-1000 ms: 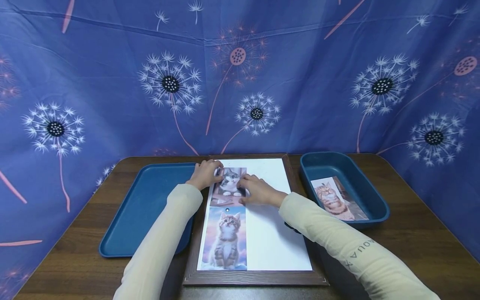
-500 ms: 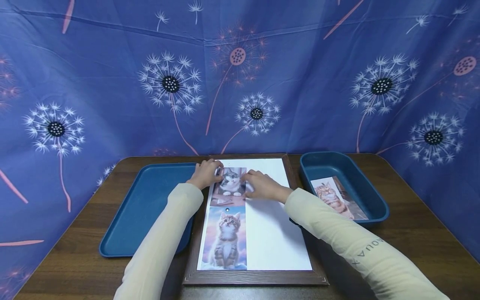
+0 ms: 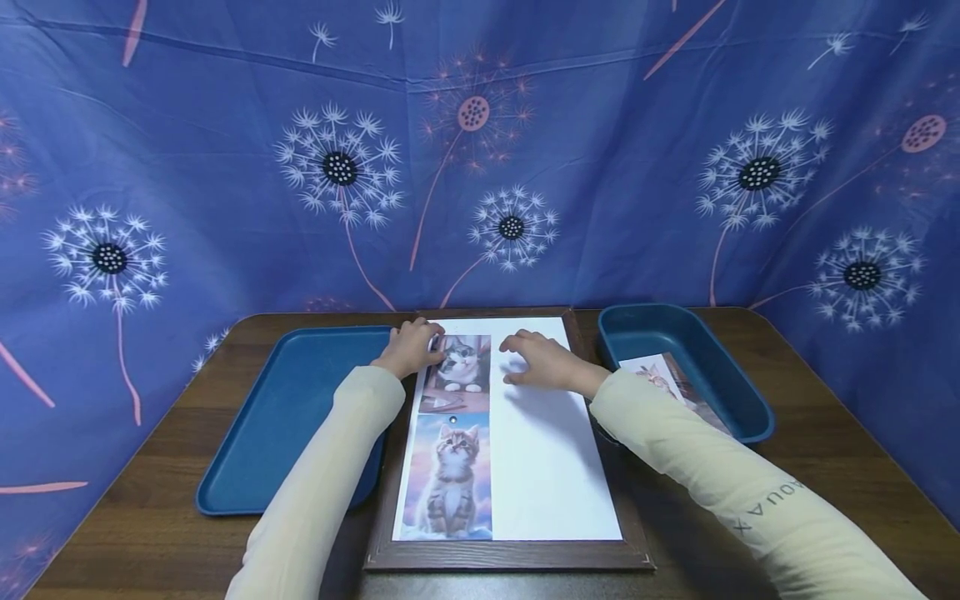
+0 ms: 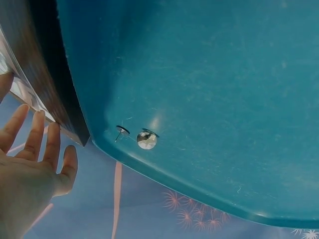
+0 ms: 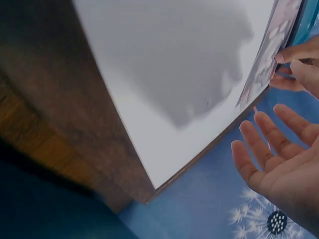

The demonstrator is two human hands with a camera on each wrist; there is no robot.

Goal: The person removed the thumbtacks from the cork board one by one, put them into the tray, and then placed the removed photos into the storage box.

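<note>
On a white board (image 3: 555, 467) with a brown wooden frame lie two cat photos, one above the other. My left hand (image 3: 409, 347) rests at the upper-left edge of the grey-and-white cat photo (image 3: 461, 375), its thumb reaching over the picture. In the left wrist view the left hand's fingers (image 4: 35, 132) are loosely extended at the frame. My right hand (image 3: 551, 364) is over the white surface, right of that photo and apart from it. Its fingers are spread and hold nothing. Below lies the kitten photo (image 3: 450, 492), with a small round pin (image 3: 453, 420) at its top.
A flat blue tray (image 3: 292, 417) stands left of the board. Two metal thumbtacks (image 4: 147, 140) lie in its far corner. To the right, a deeper blue bin (image 3: 738, 392) holds more cat photos (image 3: 652, 372), partly hidden by my right sleeve. A blue dandelion curtain (image 3: 600, 167) hangs behind the table.
My right hand has let go of the upper photo's right edge and moved right over the white board. The left hand and both photos have stayed in place.
</note>
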